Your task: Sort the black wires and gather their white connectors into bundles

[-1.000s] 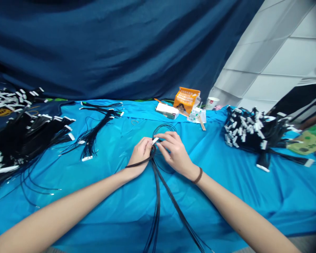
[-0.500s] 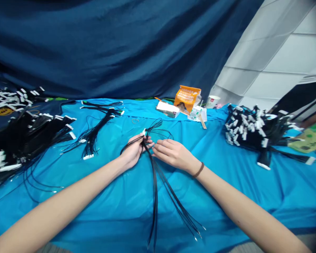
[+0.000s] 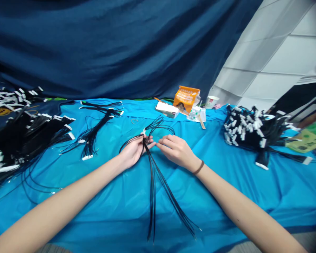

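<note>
My left hand is closed around a bundle of thin black wires near their white connector. From this grip the wires hang in two strands toward the front of the table, their tips showing light metal ends. Other wires of the bundle loop above and to the right. My right hand, a brown band at its wrist, is pinched just right of the left fingertips. One loop of black wire runs down to its fingers; the pinched end itself is hidden.
Black cables with white connectors are heaped at left and right; a smaller bunch lies left of centre. At the back stand an orange bag, a white box and a paper cup. A person is partly visible at far right.
My right hand has shifted slightly right and up, its fingers more tightly bent. The hanging wires have swung a little left, and the view has moved slightly.
</note>
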Tool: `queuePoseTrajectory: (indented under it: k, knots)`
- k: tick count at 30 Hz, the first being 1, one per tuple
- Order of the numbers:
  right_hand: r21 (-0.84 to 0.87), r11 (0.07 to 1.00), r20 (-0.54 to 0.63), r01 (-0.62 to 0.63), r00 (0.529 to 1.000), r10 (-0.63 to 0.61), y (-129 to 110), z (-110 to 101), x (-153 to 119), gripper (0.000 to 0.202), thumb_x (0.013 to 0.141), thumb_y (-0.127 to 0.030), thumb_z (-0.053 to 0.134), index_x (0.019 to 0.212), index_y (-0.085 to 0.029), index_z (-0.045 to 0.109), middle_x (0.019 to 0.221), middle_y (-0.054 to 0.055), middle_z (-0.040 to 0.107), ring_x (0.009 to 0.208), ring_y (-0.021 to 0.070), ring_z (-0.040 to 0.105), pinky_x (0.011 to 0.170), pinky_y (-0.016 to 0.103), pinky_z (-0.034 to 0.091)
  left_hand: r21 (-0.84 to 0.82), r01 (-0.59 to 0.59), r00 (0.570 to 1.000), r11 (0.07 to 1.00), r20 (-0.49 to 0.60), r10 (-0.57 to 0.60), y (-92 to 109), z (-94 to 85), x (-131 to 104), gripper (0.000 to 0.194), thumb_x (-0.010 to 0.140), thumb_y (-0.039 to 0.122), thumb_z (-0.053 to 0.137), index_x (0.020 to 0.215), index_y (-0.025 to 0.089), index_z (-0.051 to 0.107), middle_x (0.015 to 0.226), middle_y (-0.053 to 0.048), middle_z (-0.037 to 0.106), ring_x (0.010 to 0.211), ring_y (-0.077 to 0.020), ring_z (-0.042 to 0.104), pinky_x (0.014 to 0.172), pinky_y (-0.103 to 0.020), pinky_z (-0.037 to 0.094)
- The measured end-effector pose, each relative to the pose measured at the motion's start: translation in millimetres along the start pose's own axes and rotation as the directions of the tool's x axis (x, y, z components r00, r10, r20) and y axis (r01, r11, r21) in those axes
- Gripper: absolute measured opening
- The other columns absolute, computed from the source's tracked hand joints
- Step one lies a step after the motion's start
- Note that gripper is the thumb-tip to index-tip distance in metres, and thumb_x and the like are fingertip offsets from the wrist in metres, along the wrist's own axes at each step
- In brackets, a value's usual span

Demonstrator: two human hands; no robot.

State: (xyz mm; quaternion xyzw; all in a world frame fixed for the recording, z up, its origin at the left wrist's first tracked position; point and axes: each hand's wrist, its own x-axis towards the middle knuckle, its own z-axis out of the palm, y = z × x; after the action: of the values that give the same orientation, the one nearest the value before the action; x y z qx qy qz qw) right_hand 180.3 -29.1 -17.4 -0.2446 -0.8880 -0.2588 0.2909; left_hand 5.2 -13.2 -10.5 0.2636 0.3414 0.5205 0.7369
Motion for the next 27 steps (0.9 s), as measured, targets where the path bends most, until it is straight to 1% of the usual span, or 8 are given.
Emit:
queuePoseTrajectory:
  k: [3,6,9,11,16,19,23,27]
  knots:
    - [0.024,1.0,-0.123,-0.009,0.992,0.012,-6.9,0.5,2.5,0.007,0.084,-0.018,0.052,0.085,-0.015,0.058,0.082,0.005,0.062,0.079,0.0151,0.05,0.064,0.027,0.04,-0.016,0.021,1.0,1.0,0.017,-0.021,-3.4,0.3,0.6,0.025,0.082,0.005,0.038,0.064,0.01,0.054,0.068,-0.007,0.061,0.065,-0.0121,0.06,0.074,-0.03,0.051]
    - [0.012,1.0,-0.174,-0.018,0.985,0.02,-13.3,1.7,5.2,0.004,0.081,-0.017,0.055,0.083,-0.015,0.058,0.081,0.003,0.062,0.078,0.0151,0.051,0.064,0.027,0.039,-0.004,0.049,0.999,0.999,0.023,-0.049,-8.1,2.5,-1.4,0.026,0.082,0.004,0.038,0.062,0.01,0.055,0.064,-0.006,0.06,0.062,-0.0104,0.058,0.067,-0.024,0.049]
    - [-0.032,0.999,-0.139,-0.033,0.99,0.028,-16.8,3.8,6.6,0.005,0.082,-0.016,0.054,0.082,-0.016,0.059,0.081,0.003,0.063,0.078,0.0148,0.05,0.065,0.028,0.038,-0.004,0.058,0.998,0.998,-0.024,-0.058,-12.5,6.1,-5.1,0.025,0.08,0.004,0.041,0.062,0.011,0.056,0.06,-0.002,0.057,0.055,-0.0069,0.054,0.057,-0.017,0.044]
    - [-0.063,0.997,-0.105,-0.046,0.994,0.039,-17.6,4.9,6.7,0.009,0.084,-0.016,0.052,0.08,-0.017,0.059,0.079,0.002,0.062,0.077,0.0146,0.05,0.066,0.028,0.037,-0.007,0.057,0.997,0.998,-0.043,-0.057,-14.9,8.0,-7.4,0.024,0.079,0.004,0.042,0.061,0.012,0.056,0.059,-0.001,0.057,0.054,-0.0057,0.052,0.054,-0.015,0.041]
    - [-0.106,0.993,-0.04,-0.054,0.998,0.05,-17.8,5.0,6.6,0.013,0.086,-0.018,0.049,0.08,-0.017,0.06,0.075,0.002,0.06,0.074,0.0148,0.048,0.067,0.029,0.034,0.001,0.05,0.999,0.999,0.01,-0.05,-18.2,9.2,-9.7,0.023,0.078,0.004,0.043,0.061,0.012,0.056,0.057,0.001,0.054,0.051,-0.0055,0.048,0.049,-0.015,0.036]
    - [-0.111,0.993,-0.029,-0.046,0.999,0.043,-17.8,4.9,6.2,0.014,0.087,-0.018,0.048,0.079,-0.017,0.06,0.076,0.002,0.059,0.075,0.0149,0.047,0.067,0.029,0.034,-0.006,0.036,0.999,0.999,0.035,-0.036,-19.3,8.3,-9.3,0.021,0.078,0.004,0.044,0.062,0.012,0.056,0.057,0.001,0.053,0.051,-0.0053,0.046,0.049,-0.015,0.034]
    - [-0.122,0.992,-0.03,-0.043,0.999,0.04,-17.5,6.0,4.8,0.015,0.087,-0.018,0.047,0.081,-0.017,0.06,0.076,0.003,0.059,0.075,0.0148,0.047,0.066,0.029,0.033,-0.036,0.029,0.998,0.999,0.063,-0.026,-20.3,7.1,-8.1,0.019,0.077,0.005,0.046,0.062,0.012,0.056,0.059,0.001,0.054,0.053,-0.0052,0.046,0.052,-0.015,0.036]
    - [-0.12,0.992,-0.056,-0.03,0.998,0.024,-17.5,6.9,4.1,0.014,0.086,-0.015,0.047,0.082,-0.017,0.06,0.076,0.003,0.059,0.074,0.0145,0.048,0.066,0.029,0.034,-0.06,0.033,0.998,0.998,0.058,-0.03,-19.4,8.3,-8.5,0.022,0.078,0.004,0.044,0.062,0.012,0.056,0.059,0.001,0.054,0.055,-0.0052,0.047,0.056,-0.015,0.038]
